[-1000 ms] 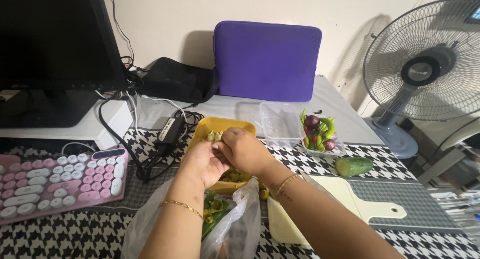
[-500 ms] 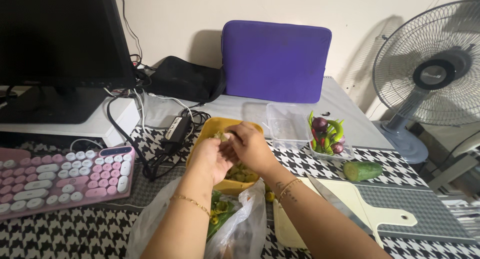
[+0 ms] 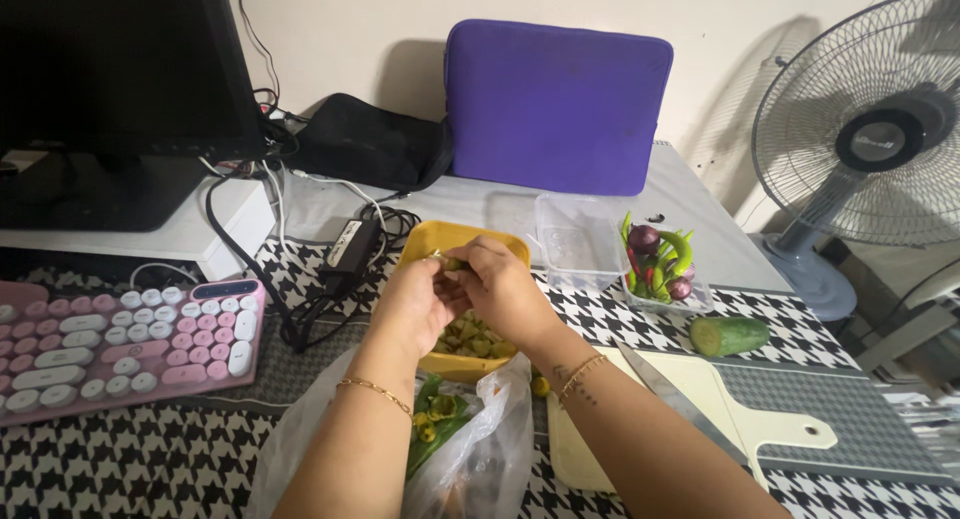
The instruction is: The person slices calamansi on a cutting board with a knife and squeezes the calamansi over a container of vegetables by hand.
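- A small green vegetable piece sits pinched between both hands over the far part of the round yellow plastic bowl, which holds more green pieces.
- The left hand and right hand have fingers narrowed onto it, fingertips meeting.
- Working low over the bowl would likely keep bits from scattering.
- Near: clear plastic bag of greens.
- Right: cream cutting board, steel knife, cut cucumber.

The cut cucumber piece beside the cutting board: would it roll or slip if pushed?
The cucumber piece lies on its rounded side, so it would probably roll if nudged sideways. Its cut face looks moist, so likely slippery there. It looks solid, probably stiff, not fragile.
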